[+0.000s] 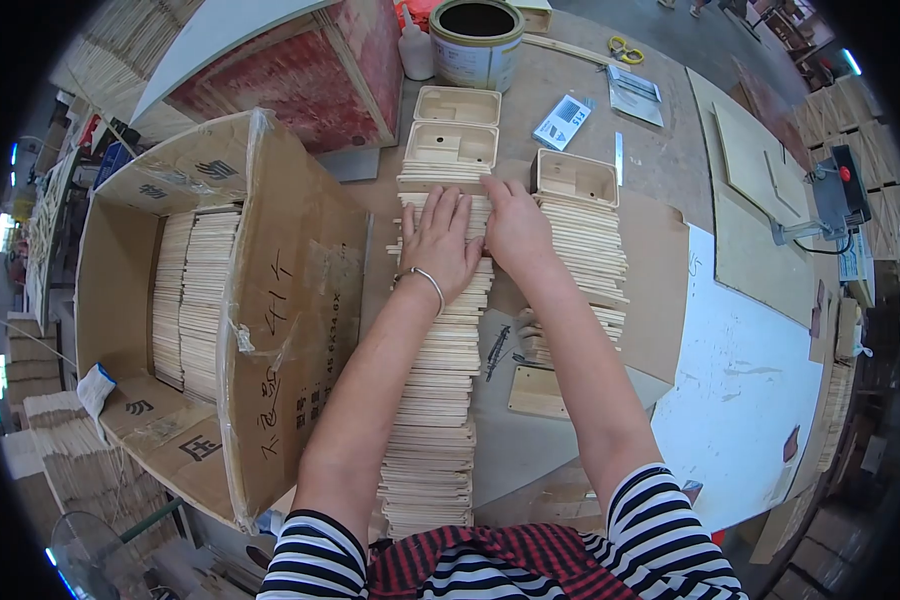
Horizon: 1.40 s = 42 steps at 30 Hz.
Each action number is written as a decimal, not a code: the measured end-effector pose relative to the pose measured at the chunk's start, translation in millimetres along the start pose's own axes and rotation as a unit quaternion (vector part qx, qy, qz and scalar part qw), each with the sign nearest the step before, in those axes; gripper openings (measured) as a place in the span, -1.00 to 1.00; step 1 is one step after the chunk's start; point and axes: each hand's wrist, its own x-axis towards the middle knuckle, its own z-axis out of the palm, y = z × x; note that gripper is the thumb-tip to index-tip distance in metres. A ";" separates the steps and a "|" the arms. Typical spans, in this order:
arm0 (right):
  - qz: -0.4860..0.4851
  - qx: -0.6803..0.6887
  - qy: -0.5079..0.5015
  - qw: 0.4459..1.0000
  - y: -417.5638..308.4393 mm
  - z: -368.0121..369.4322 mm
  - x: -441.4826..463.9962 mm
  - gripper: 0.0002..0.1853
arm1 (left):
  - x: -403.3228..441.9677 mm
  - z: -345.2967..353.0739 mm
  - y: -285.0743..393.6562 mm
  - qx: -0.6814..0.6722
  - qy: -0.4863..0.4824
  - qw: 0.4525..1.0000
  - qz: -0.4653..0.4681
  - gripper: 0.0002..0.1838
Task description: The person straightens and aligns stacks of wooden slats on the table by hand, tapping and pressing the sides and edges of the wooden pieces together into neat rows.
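A long row of thin wooden pieces [432, 375], stood on edge and packed face to face, runs up the table before me. My left hand [438, 243] lies on top of its far part, fingers stretched forward and a bangle on the wrist. Against the row's right side is my right hand [518, 228], its fingers bent, the fingertips and thumb at the pieces; its palm side is hidden. Two shallow wooden trays [452, 145] lie beyond the row's far end. A second row of wooden pieces [582, 245] stands to the right, with another wooden tray [577, 180] at its far end.
At left an open cardboard box [295, 320] holds stacked wooden pieces [200, 300]. Farther back are a large can [478, 60], a white squeeze bottle [416, 52], a small box [563, 122] and yellow scissors [625, 50]. A white board [745, 390] lies at right.
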 end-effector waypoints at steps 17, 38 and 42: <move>-0.076 -0.157 -0.035 0.984 -8.5 -7.2 -3.1 -0.41 | -0.6 -1.8 0.8 0.000 -0.003 1.000 -0.004 -0.31; 0.000 -0.036 -0.004 0.999 4.3 1.8 5.8 -0.56 | 20.8 -3.9 -2.3 -0.040 0.027 0.999 -0.005 -0.45; -0.008 -0.027 0.013 1.000 7.3 4.8 6.2 -0.59 | 19.2 -3.1 -1.5 -0.032 0.035 0.999 -0.006 -0.44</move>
